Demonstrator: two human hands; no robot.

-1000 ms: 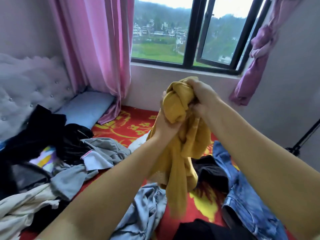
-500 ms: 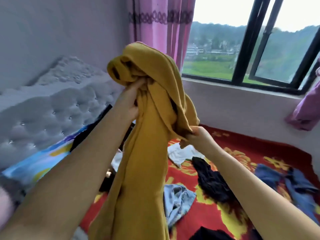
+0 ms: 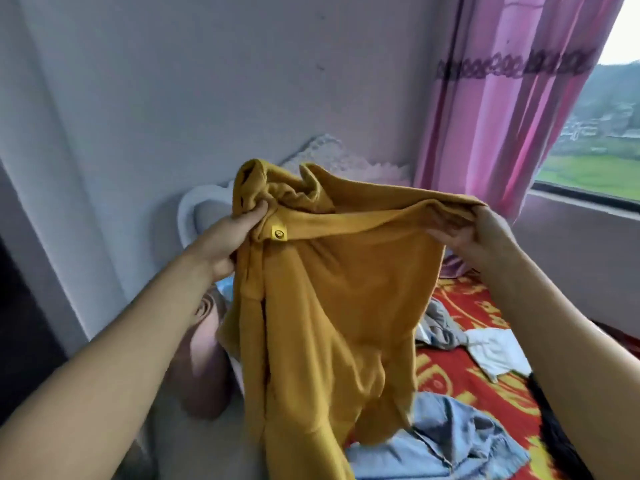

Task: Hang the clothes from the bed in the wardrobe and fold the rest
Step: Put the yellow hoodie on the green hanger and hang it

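Two hands had spread the yellow shirt (image 3: 332,306), bunched half a second earlier: left hand (image 3: 225,237) pinched the collar, right hand (image 3: 474,237) gripped its other shoulder, above the bed (image 3: 485,386). Likely ready for hanging.

A shirt (image 3: 332,306) is hanging between the left hand (image 3: 228,237) and right hand (image 3: 478,237), above clothes (image 3: 450,441) lying on the bed (image 3: 485,379); a curtain (image 3: 502,109) is hanging behind, right.

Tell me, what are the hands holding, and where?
Both hold the yellow shirt by its top edge: the left hand bunches it near the button, the right hand grips the other end.
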